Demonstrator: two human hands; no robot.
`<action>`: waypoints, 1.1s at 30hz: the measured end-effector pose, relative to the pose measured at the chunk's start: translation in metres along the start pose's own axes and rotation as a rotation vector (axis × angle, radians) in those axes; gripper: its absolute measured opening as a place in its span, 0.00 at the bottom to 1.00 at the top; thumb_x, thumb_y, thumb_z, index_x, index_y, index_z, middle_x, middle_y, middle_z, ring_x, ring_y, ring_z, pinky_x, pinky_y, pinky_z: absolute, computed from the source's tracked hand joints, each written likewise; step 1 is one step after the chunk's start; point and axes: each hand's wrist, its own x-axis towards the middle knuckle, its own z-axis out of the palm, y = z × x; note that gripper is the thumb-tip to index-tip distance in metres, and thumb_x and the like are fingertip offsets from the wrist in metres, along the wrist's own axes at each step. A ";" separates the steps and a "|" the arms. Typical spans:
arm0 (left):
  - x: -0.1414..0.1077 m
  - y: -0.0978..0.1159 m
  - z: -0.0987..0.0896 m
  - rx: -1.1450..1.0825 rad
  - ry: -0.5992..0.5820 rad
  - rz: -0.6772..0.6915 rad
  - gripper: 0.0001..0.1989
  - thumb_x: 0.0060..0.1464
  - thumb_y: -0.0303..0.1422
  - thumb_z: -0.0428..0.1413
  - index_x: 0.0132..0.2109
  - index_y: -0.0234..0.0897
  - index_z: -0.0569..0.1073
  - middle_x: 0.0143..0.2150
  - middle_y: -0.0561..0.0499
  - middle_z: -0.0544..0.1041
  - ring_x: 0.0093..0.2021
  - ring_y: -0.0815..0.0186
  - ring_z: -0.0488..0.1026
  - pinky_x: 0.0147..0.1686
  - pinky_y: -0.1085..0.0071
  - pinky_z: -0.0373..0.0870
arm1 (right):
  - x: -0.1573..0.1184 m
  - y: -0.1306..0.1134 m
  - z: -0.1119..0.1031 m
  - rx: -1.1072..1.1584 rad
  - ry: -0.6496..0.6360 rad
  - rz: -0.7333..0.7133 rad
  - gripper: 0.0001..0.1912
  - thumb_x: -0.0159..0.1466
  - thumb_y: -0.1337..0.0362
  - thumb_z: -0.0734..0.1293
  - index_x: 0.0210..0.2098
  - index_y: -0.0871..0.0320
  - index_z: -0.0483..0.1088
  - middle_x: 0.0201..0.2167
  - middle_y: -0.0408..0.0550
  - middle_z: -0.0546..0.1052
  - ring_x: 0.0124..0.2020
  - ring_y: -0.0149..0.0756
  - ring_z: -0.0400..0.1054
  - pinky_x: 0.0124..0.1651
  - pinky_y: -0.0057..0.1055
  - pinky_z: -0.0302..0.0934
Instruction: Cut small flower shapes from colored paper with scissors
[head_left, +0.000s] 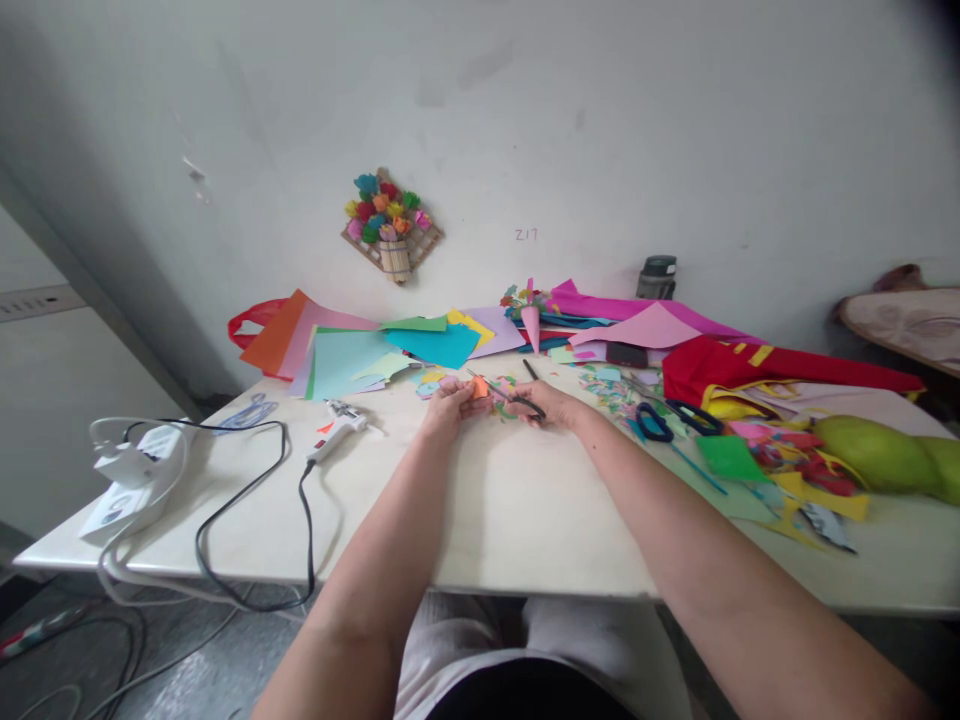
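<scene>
Near the middle of the white table [540, 510], my left hand [452, 402] is closed on a small piece of orange paper [479, 386]. My right hand [553, 405] is closed round a pair of scissors with dark handles [529, 406]. The scissors point left, with their blades beside the orange paper; whether they touch it is too small to tell. Small coloured paper scraps [504, 384] lie just behind both hands. A cone of pink paper [531, 328] with paper flowers stands farther back.
At the left are a white glue gun [337, 432], its black cable and a power strip [135, 495]. Coloured sheets [349, 362] lie at the back. More scissors [654, 422], scraps and red cloth [780, 370] are on the right.
</scene>
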 end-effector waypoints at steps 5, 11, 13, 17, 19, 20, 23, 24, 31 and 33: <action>0.001 -0.002 -0.001 0.010 -0.011 0.000 0.10 0.42 0.33 0.63 0.28 0.33 0.71 0.27 0.46 0.78 0.27 0.62 0.76 0.30 0.67 0.74 | 0.000 0.000 0.000 0.004 0.014 0.008 0.08 0.56 0.62 0.67 0.28 0.61 0.65 0.10 0.36 0.63 0.09 0.21 0.52 0.12 0.19 0.45; 0.001 -0.001 0.000 0.015 0.000 -0.016 0.09 0.42 0.33 0.63 0.28 0.32 0.71 0.27 0.46 0.78 0.27 0.61 0.76 0.31 0.65 0.74 | -0.001 -0.001 0.001 0.021 0.009 -0.037 0.08 0.55 0.63 0.67 0.25 0.61 0.65 0.09 0.35 0.60 0.09 0.20 0.51 0.11 0.18 0.43; 0.001 -0.001 0.000 0.016 0.003 -0.021 0.09 0.43 0.32 0.63 0.28 0.32 0.72 0.27 0.46 0.78 0.27 0.61 0.76 0.31 0.65 0.74 | -0.001 -0.002 0.001 0.019 0.010 -0.040 0.08 0.55 0.63 0.67 0.25 0.61 0.64 0.09 0.35 0.60 0.09 0.20 0.51 0.11 0.19 0.44; 0.000 0.000 0.001 0.015 0.022 -0.028 0.08 0.43 0.31 0.62 0.28 0.32 0.72 0.26 0.46 0.78 0.27 0.61 0.76 0.33 0.64 0.73 | -0.001 -0.002 0.002 0.031 0.011 -0.057 0.09 0.54 0.63 0.67 0.24 0.61 0.64 0.09 0.34 0.59 0.09 0.21 0.50 0.11 0.19 0.44; -0.001 0.000 0.002 0.014 0.025 -0.033 0.08 0.42 0.31 0.62 0.28 0.31 0.72 0.26 0.46 0.77 0.27 0.60 0.76 0.33 0.64 0.73 | 0.000 -0.001 0.001 0.028 0.009 -0.055 0.08 0.54 0.64 0.67 0.25 0.61 0.65 0.09 0.34 0.59 0.09 0.21 0.50 0.11 0.19 0.45; -0.001 0.000 0.002 0.013 0.023 -0.032 0.09 0.42 0.31 0.63 0.28 0.31 0.72 0.26 0.46 0.77 0.27 0.60 0.76 0.33 0.64 0.73 | 0.000 -0.001 0.001 0.022 0.008 -0.052 0.08 0.55 0.64 0.67 0.25 0.61 0.65 0.09 0.35 0.60 0.09 0.21 0.50 0.11 0.19 0.44; -0.001 0.000 0.002 0.013 0.014 -0.025 0.09 0.42 0.32 0.63 0.29 0.31 0.73 0.27 0.45 0.78 0.27 0.60 0.76 0.33 0.63 0.73 | 0.000 -0.001 0.001 0.015 0.013 -0.048 0.08 0.55 0.63 0.67 0.24 0.61 0.65 0.09 0.35 0.60 0.09 0.21 0.50 0.11 0.19 0.44; 0.000 -0.001 0.001 0.012 0.014 -0.023 0.08 0.42 0.31 0.63 0.29 0.30 0.73 0.27 0.45 0.78 0.27 0.60 0.76 0.33 0.63 0.73 | 0.000 -0.002 0.002 0.018 0.014 -0.044 0.08 0.55 0.63 0.67 0.24 0.61 0.64 0.09 0.35 0.60 0.09 0.21 0.51 0.11 0.19 0.44; 0.002 -0.002 -0.001 -0.009 0.040 -0.014 0.07 0.42 0.30 0.62 0.28 0.31 0.72 0.26 0.46 0.77 0.27 0.61 0.76 0.34 0.64 0.73 | -0.003 -0.008 0.004 0.032 0.003 -0.061 0.07 0.55 0.65 0.67 0.25 0.61 0.65 0.10 0.35 0.60 0.10 0.21 0.51 0.11 0.19 0.45; 0.002 -0.002 -0.001 -0.018 0.051 -0.009 0.07 0.41 0.29 0.62 0.27 0.32 0.71 0.25 0.47 0.77 0.28 0.60 0.77 0.33 0.65 0.73 | -0.005 -0.010 0.004 0.019 0.002 -0.064 0.07 0.55 0.65 0.67 0.25 0.61 0.65 0.10 0.35 0.60 0.10 0.21 0.51 0.11 0.19 0.45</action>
